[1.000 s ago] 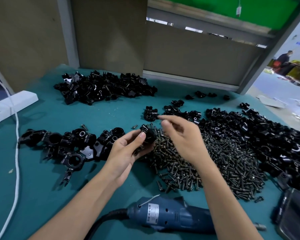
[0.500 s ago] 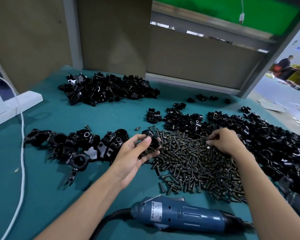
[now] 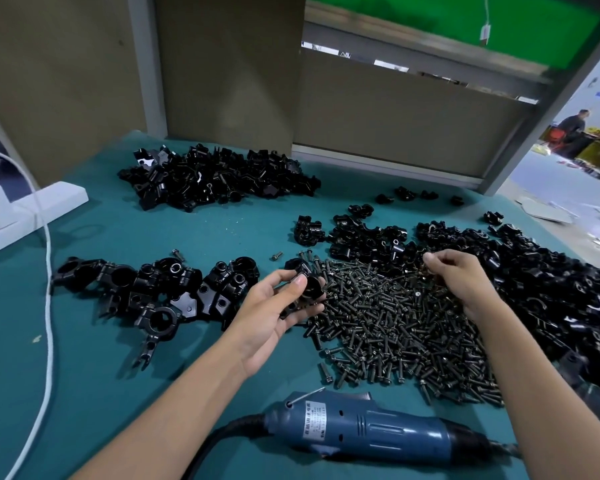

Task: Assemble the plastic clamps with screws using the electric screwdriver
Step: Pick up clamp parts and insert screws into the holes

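My left hand (image 3: 278, 313) grips a black plastic clamp (image 3: 307, 284) just above the left edge of the screw pile (image 3: 395, 327). Over the far side of that pile my right hand (image 3: 461, 285) has its fingertips pinched together on what looks like a dark screw (image 3: 426, 266). The blue electric screwdriver (image 3: 371, 429) lies on the green table (image 3: 101, 393) near the front edge, between my forearms, with its tip pointing right.
Assembled clamps (image 3: 153, 289) lie in a group at the left. Loose black clamp parts form a heap at the back (image 3: 219, 178) and a large one at the right (image 3: 551, 292). A white cord (image 3: 47, 271) and a white block (image 3: 39, 202) sit at the left edge.
My right hand left the clamp, dropped onto the screw pile and now pinches at its far edge. My left hand has kept the clamp in about the same place.
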A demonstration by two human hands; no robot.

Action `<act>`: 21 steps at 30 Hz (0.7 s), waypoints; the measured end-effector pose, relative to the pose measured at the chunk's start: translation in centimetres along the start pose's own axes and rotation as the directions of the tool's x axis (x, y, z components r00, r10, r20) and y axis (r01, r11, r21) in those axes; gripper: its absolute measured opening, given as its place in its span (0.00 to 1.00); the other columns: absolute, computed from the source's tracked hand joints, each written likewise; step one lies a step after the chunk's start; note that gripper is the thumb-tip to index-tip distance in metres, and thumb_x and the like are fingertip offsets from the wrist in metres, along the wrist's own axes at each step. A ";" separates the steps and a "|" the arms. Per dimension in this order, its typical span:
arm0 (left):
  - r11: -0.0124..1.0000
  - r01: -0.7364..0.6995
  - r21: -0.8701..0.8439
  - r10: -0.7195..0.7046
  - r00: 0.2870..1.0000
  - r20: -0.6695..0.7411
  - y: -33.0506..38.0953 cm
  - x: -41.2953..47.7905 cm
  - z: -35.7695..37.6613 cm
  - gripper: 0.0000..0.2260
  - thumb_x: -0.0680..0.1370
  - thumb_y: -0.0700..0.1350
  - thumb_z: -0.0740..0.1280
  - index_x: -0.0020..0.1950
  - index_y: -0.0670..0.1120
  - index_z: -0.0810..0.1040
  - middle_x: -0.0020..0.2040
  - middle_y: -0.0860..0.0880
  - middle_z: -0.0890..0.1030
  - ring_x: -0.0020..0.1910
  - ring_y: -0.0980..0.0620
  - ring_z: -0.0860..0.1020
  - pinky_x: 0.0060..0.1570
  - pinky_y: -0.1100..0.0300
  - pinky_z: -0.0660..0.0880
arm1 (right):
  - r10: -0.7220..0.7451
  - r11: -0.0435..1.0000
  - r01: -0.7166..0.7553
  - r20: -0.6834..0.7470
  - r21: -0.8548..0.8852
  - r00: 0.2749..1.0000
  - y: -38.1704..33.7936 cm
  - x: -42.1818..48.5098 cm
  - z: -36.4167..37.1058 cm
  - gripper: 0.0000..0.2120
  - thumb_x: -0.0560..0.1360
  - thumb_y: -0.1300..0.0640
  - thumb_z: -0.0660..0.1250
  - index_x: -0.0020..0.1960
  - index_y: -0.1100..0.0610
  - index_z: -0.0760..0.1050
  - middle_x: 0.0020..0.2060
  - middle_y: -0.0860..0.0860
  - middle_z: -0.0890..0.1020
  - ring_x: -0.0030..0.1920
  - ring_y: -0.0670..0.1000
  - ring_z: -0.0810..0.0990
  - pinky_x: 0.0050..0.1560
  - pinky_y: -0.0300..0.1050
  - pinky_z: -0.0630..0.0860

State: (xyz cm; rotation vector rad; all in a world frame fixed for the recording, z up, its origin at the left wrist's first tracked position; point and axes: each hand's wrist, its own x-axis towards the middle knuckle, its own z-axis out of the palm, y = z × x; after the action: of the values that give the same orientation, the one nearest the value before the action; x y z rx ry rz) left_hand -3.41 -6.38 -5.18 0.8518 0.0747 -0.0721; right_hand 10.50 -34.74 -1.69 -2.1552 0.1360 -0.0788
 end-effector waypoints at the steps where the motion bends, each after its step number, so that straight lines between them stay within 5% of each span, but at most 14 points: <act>1: 1.000 0.003 0.006 -0.003 1.000 -0.003 0.0 0.0 0.0 0.20 0.74 0.44 0.69 0.61 0.34 0.74 0.57 0.39 0.83 0.54 0.43 0.82 0.47 0.58 0.81 | 0.034 0.971 -0.049 0.069 0.235 0.997 -0.3 -0.3 -0.1 0.10 0.79 0.55 0.66 0.48 0.63 0.77 0.48 0.54 0.83 0.47 0.51 0.81 0.54 0.48 0.76; 4: 1.000 0.011 0.017 -0.011 1.000 -0.005 -0.1 0.0 -0.1 0.20 0.74 0.44 0.69 0.61 0.34 0.74 0.57 0.39 0.83 0.55 0.42 0.81 0.47 0.58 0.81 | 0.020 0.688 -0.208 0.269 0.696 0.963 -1.6 -1.7 0.0 0.06 0.79 0.61 0.62 0.49 0.64 0.73 0.43 0.57 0.85 0.41 0.50 0.85 0.40 0.40 0.81; 7: 1.000 0.013 0.028 -0.013 1.000 -0.005 -0.2 0.1 -0.1 0.17 0.74 0.43 0.69 0.60 0.36 0.75 0.57 0.40 0.83 0.56 0.42 0.82 0.47 0.58 0.81 | -0.001 0.647 -0.246 0.323 0.722 0.946 -3.3 -3.3 0.8 0.09 0.72 0.58 0.67 0.48 0.63 0.76 0.36 0.53 0.82 0.30 0.43 0.78 0.30 0.33 0.76; 11: 0.998 0.013 0.062 -0.012 1.000 -0.022 -0.1 0.0 -0.1 0.17 0.74 0.43 0.69 0.59 0.36 0.76 0.58 0.38 0.83 0.54 0.43 0.82 0.47 0.58 0.81 | -0.094 0.842 -0.113 0.349 0.528 0.932 -5.6 -6.0 3.0 0.09 0.68 0.62 0.71 0.47 0.63 0.83 0.39 0.56 0.85 0.35 0.47 0.81 0.36 0.35 0.79; 14: 0.997 0.012 0.083 -0.009 0.999 -0.035 -0.1 -0.1 0.1 0.18 0.75 0.43 0.69 0.60 0.34 0.75 0.58 0.35 0.81 0.54 0.43 0.82 0.47 0.57 0.81 | -0.298 0.937 0.219 0.299 0.271 0.907 -7.6 -8.5 5.1 0.08 0.71 0.66 0.72 0.48 0.56 0.84 0.39 0.53 0.86 0.39 0.50 0.86 0.43 0.37 0.81; 17: 0.990 -0.017 0.138 0.023 0.999 -0.044 -0.3 0.0 0.2 0.12 0.78 0.41 0.67 0.58 0.35 0.76 0.57 0.33 0.80 0.52 0.45 0.80 0.46 0.57 0.81 | -0.570 0.804 0.592 0.221 -0.051 0.792 -8.7 -10.6 7.4 0.09 0.72 0.65 0.73 0.50 0.55 0.85 0.40 0.45 0.85 0.39 0.40 0.83 0.45 0.28 0.77; 21: 0.972 -0.067 0.227 0.082 0.995 -0.055 -0.4 0.0 0.3 0.08 0.80 0.40 0.65 0.57 0.38 0.76 0.54 0.38 0.80 0.45 0.49 0.83 0.48 0.56 0.82 | -0.755 0.595 0.769 0.166 -0.236 0.635 -9.4 -12.0 8.6 0.09 0.72 0.68 0.71 0.50 0.60 0.85 0.44 0.51 0.86 0.43 0.46 0.83 0.50 0.31 0.75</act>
State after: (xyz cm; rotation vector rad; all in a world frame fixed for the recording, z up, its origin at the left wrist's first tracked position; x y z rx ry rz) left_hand -3.40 -6.89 -5.32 1.0826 0.0959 0.0182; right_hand 0.18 -20.98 1.35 -2.3514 -0.8914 -0.5363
